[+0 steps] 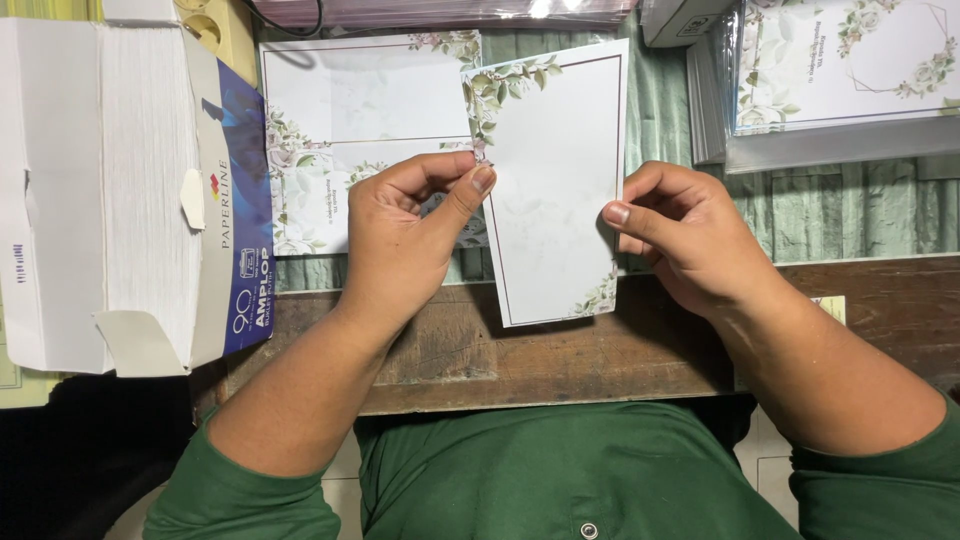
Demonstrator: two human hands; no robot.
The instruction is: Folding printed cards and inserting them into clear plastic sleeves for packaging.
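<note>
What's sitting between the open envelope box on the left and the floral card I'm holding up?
In the head view, your left hand and the flat floral cards lie between the envelope box and the held card.

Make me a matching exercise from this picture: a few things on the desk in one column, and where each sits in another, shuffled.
Things:
1. floral card
2. open envelope box
3. stack of printed cards
4. wooden board

Places:
A. far right, at the top
B. far left
C. held between left hand and right hand
D. under the wrists, nearest the green shirt

Pairs: 1-C, 2-B, 3-A, 4-D
</note>
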